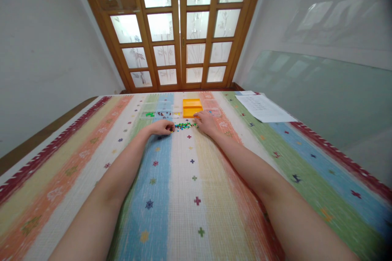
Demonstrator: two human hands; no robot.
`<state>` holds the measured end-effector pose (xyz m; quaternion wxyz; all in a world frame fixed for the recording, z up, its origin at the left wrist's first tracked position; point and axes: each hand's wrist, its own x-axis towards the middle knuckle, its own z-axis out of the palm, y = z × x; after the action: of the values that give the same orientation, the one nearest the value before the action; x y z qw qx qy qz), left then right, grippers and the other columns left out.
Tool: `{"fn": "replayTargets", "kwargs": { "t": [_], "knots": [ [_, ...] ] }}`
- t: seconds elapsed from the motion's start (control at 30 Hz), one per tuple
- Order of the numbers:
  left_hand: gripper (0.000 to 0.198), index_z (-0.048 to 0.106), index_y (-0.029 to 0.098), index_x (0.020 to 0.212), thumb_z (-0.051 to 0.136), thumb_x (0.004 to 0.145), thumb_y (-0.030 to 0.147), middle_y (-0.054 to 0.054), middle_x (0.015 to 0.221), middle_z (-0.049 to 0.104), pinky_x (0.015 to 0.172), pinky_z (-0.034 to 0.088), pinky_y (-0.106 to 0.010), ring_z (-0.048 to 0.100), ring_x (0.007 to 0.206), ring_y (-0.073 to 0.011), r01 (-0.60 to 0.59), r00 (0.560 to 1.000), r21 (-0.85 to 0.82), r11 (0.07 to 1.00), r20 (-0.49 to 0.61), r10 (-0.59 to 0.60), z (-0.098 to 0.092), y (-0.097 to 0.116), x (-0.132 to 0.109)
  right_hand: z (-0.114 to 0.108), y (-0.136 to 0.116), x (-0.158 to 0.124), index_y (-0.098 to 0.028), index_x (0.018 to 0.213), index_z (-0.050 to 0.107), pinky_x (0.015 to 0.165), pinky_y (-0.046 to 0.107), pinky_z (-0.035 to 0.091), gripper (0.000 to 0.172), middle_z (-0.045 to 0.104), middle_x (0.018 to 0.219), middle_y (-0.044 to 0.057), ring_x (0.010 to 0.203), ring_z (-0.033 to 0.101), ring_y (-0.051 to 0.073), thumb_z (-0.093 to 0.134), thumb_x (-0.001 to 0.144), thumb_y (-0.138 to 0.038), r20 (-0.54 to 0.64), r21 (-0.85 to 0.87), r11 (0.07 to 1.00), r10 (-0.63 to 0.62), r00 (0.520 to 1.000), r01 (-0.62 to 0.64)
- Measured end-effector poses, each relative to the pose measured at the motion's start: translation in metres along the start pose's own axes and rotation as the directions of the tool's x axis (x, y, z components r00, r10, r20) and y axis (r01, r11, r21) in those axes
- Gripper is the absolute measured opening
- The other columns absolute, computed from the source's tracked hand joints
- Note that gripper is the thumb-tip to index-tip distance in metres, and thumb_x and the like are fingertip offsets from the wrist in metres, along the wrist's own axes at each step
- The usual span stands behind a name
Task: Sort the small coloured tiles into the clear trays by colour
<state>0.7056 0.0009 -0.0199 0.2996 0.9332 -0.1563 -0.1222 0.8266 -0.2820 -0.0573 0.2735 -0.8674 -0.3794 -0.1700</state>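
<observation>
A small heap of tiny coloured beads lies on the striped tablecloth, far out in front of me. My left hand rests at the heap's left end with its fingers curled together, perhaps pinching a bead too small to make out. My right hand lies at the heap's right end, fingers stretched flat on the cloth. Just behind the heap stand an orange tray and a clear compartment box with green and dark beads in it.
A printed sheet of paper lies at the far right of the table. A wooden glazed door stands beyond the table's far edge. White walls close in on the left and right.
</observation>
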Motion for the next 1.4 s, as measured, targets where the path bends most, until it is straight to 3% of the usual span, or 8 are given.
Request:
{"fn": "replayTargets", "kwargs": {
  "t": [0.2,0.37,0.57,0.73,0.93,1.17,1.3,1.4],
  "knots": [
    [0.024,0.071,0.019,0.093,0.063,0.073,0.029,0.001,0.072,0.06,0.061,0.036,-0.026,0.05,0.065,-0.0141,0.014,0.998,-0.027,1.0,-0.056,-0.016,0.005,0.003,0.002,0.004,0.004,0.001,-0.019,0.111,0.075,0.097,0.038,0.044,0.023,0.074,0.11,0.01,0.108,0.063,0.025,0.056,0.1,-0.024,-0.005,-0.019,1.0,-0.016,1.0,0.016],
    [0.014,0.069,0.02,0.081,0.061,0.075,0.028,0.0,0.069,0.062,0.061,0.035,-0.027,0.051,0.065,-0.0156,-0.013,0.986,0.018,1.0,-0.165,0.015,0.017,0.013,0.006,0.004,0.004,0.001,-0.019,0.112,0.075,0.098,0.039,0.044,0.023,0.074,0.112,0.01,0.109,0.063,0.026,0.056,0.1,-0.023,0.001,-0.017,1.0,-0.012,1.0,0.012],
    [0.012,0.068,0.02,0.084,0.06,0.081,0.029,-0.001,0.076,0.065,0.067,0.04,-0.027,0.054,0.07,-0.0161,-0.06,0.962,-0.01,0.998,-0.267,0.056,0.024,0.017,0.01,0.002,0.002,0.001,-0.02,0.113,0.076,0.099,0.039,0.044,0.024,0.074,0.113,0.01,0.11,0.063,0.025,0.056,0.099,-0.023,0.016,-0.006,1.0,0.009,1.0,-0.009],
    [0.012,0.066,0.02,0.091,0.058,0.086,0.028,-0.003,0.089,0.068,0.076,0.043,-0.028,0.057,0.078,-0.0163,-0.084,0.864,-0.02,0.996,-0.499,0.063,0.026,0.008,0.017,0.002,0.002,0.001,-0.02,0.113,0.076,0.1,0.039,0.044,0.024,0.075,0.112,0.01,0.109,0.063,0.025,0.057,0.099,-0.023,0.013,-0.004,1.0,0.008,1.0,-0.008],
    [0.014,0.062,0.02,0.095,0.058,0.088,0.03,-0.002,0.086,0.066,0.07,0.046,-0.027,0.057,0.07,-0.0144,-0.026,0.729,-0.287,0.958,-0.661,-0.178,0.024,-0.007,0.026,0.003,0.003,0.001,-0.019,0.113,0.075,0.099,0.038,0.045,0.023,0.075,0.112,0.01,0.11,0.063,0.024,0.058,0.099,-0.023,0.009,0.008,1.0,0.002,1.0,-0.002],
    [0.021,0.067,0.019,0.099,0.061,0.087,0.035,-0.002,0.084,0.067,0.06,0.043,-0.024,0.053,0.062,-0.0118,-0.095,0.644,-0.542,0.835,-0.673,-0.363,0.021,-0.015,0.03,0.001,0.003,0.0,-0.02,0.114,0.075,0.099,0.038,0.045,0.023,0.075,0.113,0.01,0.11,0.064,0.024,0.058,0.1,-0.024,0.021,0.015,1.0,0.002,1.0,-0.003],
    [0.03,0.07,0.018,0.109,0.064,0.088,0.039,-0.005,0.094,0.071,0.057,0.042,-0.023,0.056,0.064,-0.0111,-0.101,0.558,-0.656,0.748,-0.66,-0.503,0.023,-0.019,0.034,0.001,0.003,0.0,-0.02,0.113,0.075,0.099,0.037,0.045,0.022,0.075,0.112,0.01,0.109,0.064,0.024,0.058,0.1,-0.023,0.025,0.009,1.0,-0.004,1.0,0.004],
    [0.036,0.071,0.019,0.114,0.067,0.086,0.041,-0.006,0.102,0.073,0.057,0.043,-0.022,0.059,0.066,-0.0105,-0.116,0.536,-0.709,0.695,-0.634,-0.557,0.024,-0.02,0.035,0.001,0.001,0.0,-0.021,0.113,0.075,0.098,0.038,0.046,0.022,0.075,0.112,0.009,0.109,0.064,0.024,0.058,0.1,-0.023,0.034,0.005,1.0,0.005,0.999,-0.005]
  ]
}}
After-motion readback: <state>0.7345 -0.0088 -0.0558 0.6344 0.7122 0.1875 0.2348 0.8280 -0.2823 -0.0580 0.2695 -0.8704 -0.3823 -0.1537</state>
